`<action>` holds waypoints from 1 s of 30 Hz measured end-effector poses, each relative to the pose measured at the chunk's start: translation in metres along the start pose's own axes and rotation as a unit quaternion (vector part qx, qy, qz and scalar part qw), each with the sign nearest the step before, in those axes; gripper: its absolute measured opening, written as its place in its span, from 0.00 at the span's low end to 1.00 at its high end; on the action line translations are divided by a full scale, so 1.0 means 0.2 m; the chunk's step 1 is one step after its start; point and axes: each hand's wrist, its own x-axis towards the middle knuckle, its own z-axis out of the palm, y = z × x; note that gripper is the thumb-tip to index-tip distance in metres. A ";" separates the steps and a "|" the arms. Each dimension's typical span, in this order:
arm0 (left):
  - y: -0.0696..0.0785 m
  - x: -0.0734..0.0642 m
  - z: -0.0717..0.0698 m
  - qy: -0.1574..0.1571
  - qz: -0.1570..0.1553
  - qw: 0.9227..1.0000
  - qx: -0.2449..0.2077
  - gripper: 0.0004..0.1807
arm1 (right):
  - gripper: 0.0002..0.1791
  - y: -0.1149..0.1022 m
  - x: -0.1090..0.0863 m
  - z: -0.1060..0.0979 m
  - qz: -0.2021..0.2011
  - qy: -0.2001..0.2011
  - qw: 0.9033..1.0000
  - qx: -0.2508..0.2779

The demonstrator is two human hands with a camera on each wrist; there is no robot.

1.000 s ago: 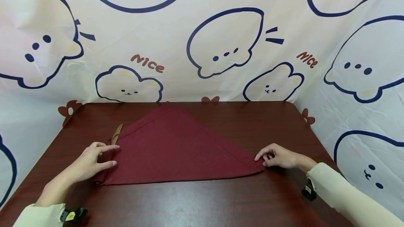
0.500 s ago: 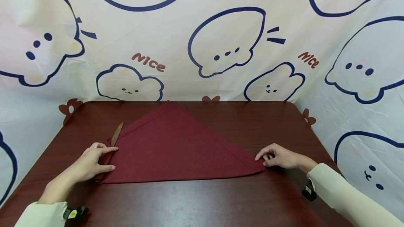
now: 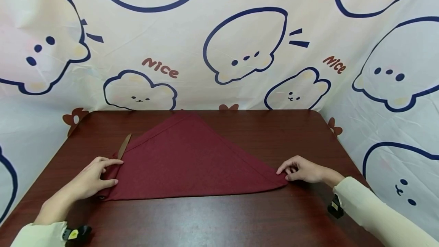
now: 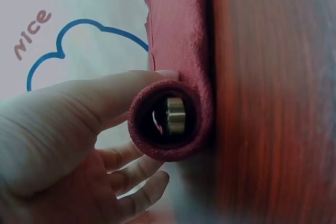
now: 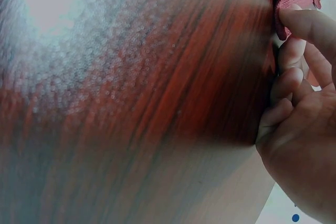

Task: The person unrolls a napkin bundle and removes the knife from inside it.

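Note:
A dark red cloth napkin (image 3: 192, 155), folded to a triangle, lies on the table with its peak at the far edge. Its left side is rolled up; from the roll's far end sticks a flat brown pointed strip (image 3: 124, 146). In the left wrist view I look into the open end of the roll (image 4: 157, 153), where a brass-coloured metal piece (image 4: 176, 115) and something shiny sit in the dark. My left hand (image 3: 90, 178) holds the roll, thumb and forefinger on the side towards the flat cloth. The napkin's right corner (image 5: 286, 14) is pinched by my right hand (image 3: 305, 169).
The brown wood-grain table (image 3: 205, 220) carries the napkin and shows bare wood in front of it. A white curtain (image 3: 188, 37) printed with blue outlined figures hangs close behind and at both sides.
My left hand has shifted a little to the left, and the rolled end with the brown strip has moved left with it. My right hand stays at the right corner.

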 end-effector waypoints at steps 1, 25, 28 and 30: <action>0.00 0.00 0.00 0.000 0.000 1.000 0.000 0.30 | 0.12 0.00 0.00 0.00 -0.002 0.000 1.000 -0.001; -0.07 -0.03 -0.04 0.008 -0.012 1.000 0.011 0.27 | 0.12 0.00 0.01 0.00 0.001 -0.002 1.000 -0.001; -0.05 -0.03 -0.03 0.008 -0.001 1.000 0.013 0.26 | 0.12 0.00 0.01 -0.01 0.003 -0.003 1.000 -0.002; -0.04 -0.03 -0.03 0.002 0.004 1.000 0.013 0.26 | 0.12 0.00 0.00 -0.01 0.004 -0.006 1.000 0.000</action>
